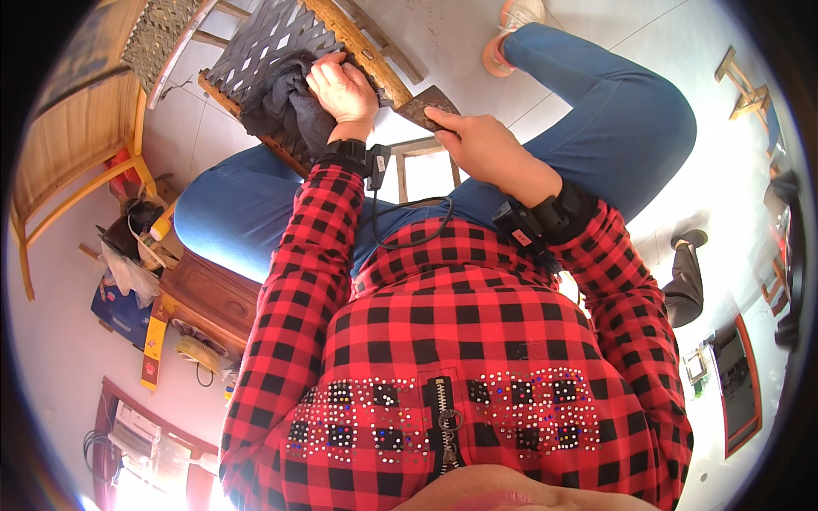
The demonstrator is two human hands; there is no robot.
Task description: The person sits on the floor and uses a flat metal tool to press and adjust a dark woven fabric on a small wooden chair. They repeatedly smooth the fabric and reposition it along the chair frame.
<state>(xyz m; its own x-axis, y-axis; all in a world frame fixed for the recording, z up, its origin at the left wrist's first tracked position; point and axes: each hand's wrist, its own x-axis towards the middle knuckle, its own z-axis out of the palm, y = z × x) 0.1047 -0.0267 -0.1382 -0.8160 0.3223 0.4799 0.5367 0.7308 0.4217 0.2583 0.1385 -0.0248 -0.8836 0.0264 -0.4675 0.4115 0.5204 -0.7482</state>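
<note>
Resting half-curled on the dark cloth (285, 94) beside the rail (368, 53), the left hand (345, 92) seems placed to steady the woven seat (256, 41) near the left knee, though whether it grips the cloth or merely presses it I cannot tell. Closed on one end of the brown slab (416, 111), thumb on top and other fingers mostly hidden, the right hand (481, 146) probably holds it so for firmness, leaving its far end free near the rail.
</note>
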